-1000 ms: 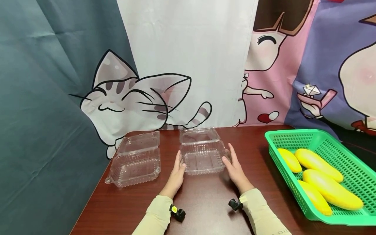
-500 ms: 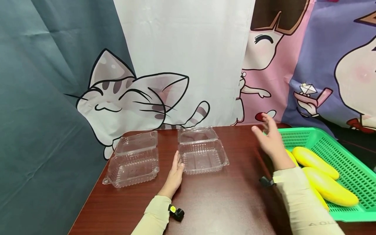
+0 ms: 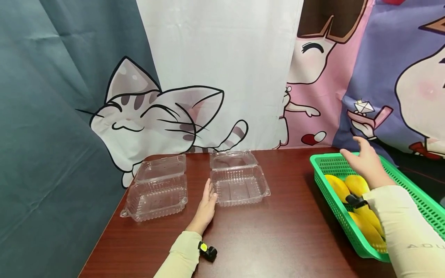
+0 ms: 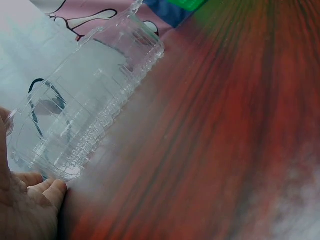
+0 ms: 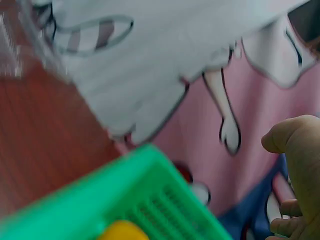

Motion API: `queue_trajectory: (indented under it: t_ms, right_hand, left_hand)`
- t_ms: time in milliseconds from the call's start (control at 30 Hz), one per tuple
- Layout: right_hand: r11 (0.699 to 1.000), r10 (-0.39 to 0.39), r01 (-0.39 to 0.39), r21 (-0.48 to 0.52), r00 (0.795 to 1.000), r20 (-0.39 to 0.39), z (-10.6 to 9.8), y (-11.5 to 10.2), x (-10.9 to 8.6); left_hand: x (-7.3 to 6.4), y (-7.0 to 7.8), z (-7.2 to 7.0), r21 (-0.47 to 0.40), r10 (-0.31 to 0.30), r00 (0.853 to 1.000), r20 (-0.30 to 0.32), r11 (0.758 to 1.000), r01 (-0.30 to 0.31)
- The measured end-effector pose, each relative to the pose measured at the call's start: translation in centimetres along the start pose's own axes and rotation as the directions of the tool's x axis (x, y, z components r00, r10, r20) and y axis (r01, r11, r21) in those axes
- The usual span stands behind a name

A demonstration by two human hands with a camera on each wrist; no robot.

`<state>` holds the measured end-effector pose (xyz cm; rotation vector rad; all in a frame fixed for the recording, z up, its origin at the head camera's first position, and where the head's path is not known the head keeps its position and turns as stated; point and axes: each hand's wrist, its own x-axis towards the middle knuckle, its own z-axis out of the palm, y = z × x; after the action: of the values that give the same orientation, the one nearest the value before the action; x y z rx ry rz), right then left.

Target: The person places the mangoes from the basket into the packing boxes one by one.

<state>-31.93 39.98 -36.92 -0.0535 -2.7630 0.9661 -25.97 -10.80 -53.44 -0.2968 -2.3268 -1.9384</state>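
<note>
My left hand rests against the left side of a clear plastic clamshell container, its fingers fairly straight. In the left wrist view, the fingertips sit right at a corner of that container. The container's lid is folded back, away from me. Over the green basket hovers my right hand, thumb and fingers spread, holding nothing. Several yellow mango-like fruits lie in the basket below it, partly hidden by the right forearm. The right wrist view shows the thumb held apart from the fingers.
A second clear clamshell container, its lid also folded back, stands to the left on the reddish-brown table. Behind the table hangs a cartoon-printed curtain. The basket's raised rim faces the containers.
My right hand has left the right side of the middle container and swung right, over the basket. The left hand stays at the container's left side.
</note>
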Motion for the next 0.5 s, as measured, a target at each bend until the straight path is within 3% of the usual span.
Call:
queue_trajectory:
  t_ms: [200, 500]
  right_hand:
    - [0.996, 0.049, -0.04, -0.078, 0.992, 0.117, -0.8, 4.4, -0.4]
    - [0.987, 0.133, -0.099, -0.13, 0.951, 0.281, -0.8, 7.7, -0.4]
  left_hand:
    - [-0.1, -0.1, -0.1, 0.0, -0.011, 1.0, 0.004, 1.0, 0.011]
    - [0.0, -0.1, -0.2, -0.008, -0.017, 1.0, 0.01, 1.0, 0.017]
